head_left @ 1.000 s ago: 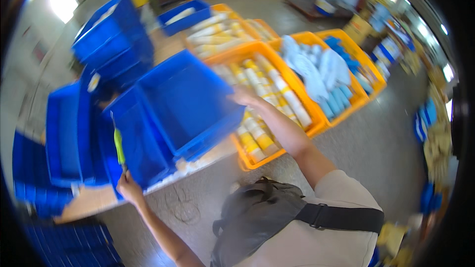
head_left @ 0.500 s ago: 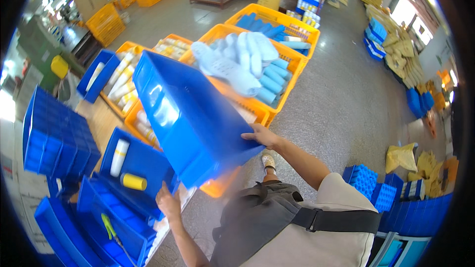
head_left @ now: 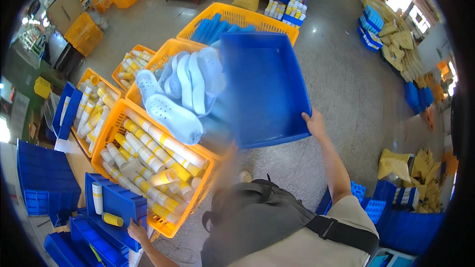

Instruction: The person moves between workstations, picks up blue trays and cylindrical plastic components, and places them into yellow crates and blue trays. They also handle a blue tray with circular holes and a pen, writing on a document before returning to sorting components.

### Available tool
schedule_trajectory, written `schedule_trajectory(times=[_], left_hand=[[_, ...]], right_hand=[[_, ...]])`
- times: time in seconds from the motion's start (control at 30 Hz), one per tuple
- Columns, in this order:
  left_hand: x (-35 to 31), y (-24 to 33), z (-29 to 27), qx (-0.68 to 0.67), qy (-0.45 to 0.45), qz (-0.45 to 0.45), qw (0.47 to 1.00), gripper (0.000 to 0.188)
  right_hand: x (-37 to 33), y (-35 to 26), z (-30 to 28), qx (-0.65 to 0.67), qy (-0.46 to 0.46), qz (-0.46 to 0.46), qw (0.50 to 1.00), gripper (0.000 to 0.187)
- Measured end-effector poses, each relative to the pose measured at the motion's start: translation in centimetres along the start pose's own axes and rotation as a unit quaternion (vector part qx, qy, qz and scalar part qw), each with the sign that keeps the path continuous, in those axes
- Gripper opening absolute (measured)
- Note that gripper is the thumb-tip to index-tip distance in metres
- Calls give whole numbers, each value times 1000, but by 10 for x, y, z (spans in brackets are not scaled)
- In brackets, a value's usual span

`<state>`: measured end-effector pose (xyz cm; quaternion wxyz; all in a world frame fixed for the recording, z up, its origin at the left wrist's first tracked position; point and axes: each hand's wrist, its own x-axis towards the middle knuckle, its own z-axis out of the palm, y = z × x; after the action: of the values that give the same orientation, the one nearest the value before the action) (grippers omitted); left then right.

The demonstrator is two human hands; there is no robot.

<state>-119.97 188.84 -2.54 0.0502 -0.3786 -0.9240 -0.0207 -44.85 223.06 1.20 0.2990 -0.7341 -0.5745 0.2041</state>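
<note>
An empty blue plastic bin is tilted up in front of me at the right, its inside toward me. My right hand grips its right rim. At the lower left my left hand closes on the end of another blue bin, which stands on the bench. Inside that bin lie a white tube-shaped piece and a yellow one. Between my hands, an orange crate is filled with white-and-yellow tube-shaped pieces. Pale blue perforated shoe pieces top the crate behind it.
A farther orange crate contains blue rolls. Smaller orange crates of tubes stand at the left. Stacked blue bins sit on the bench. Yellow sacks and more blue bins line the right side.
The bin in my right hand has swung right and away, uncovering the crate of tubes. My left hand has moved down and left onto the bench bin's end. The view has shifted.
</note>
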Motion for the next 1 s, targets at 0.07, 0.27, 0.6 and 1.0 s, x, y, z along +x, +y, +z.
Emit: schedule_trajectory(times=[0.07, 0.27, 0.6, 1.0], left_hand=[[-19, 51, -8, -4, 22, 6, 1000, 49], [-88, 221, 7, -15, 28, 46, 998, 20], [23, 499, -69, -130, -84, 92, 984, 48], [44, 848, -27, -321, -153, -58, 933, 32]], right_hand=[[52, 25, -9, -52, 15, -9, 998, 33], [207, 45, 12, -168, -98, -34, 980, 37], [331, 0, 25, -149, -391, -56, 907, 55], [521, -8, 114, -15, -435, -152, 887, 57]])
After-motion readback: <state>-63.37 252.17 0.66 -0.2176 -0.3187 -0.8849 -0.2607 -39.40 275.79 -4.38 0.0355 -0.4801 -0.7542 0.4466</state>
